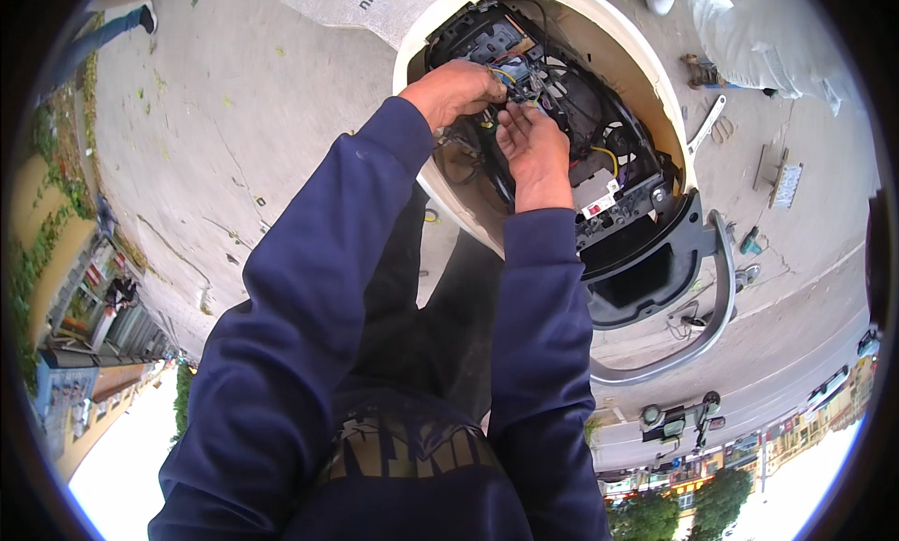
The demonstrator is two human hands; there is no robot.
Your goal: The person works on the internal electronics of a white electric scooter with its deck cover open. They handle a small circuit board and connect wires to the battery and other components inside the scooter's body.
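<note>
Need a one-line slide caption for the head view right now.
Both hands, left and right, work the wire bundle inside an opened cream scooter body.

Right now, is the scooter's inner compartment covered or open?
Open. The scooter body has no cover on: black parts and wires lie bare, and both hands, left and right, reach inside.
</note>
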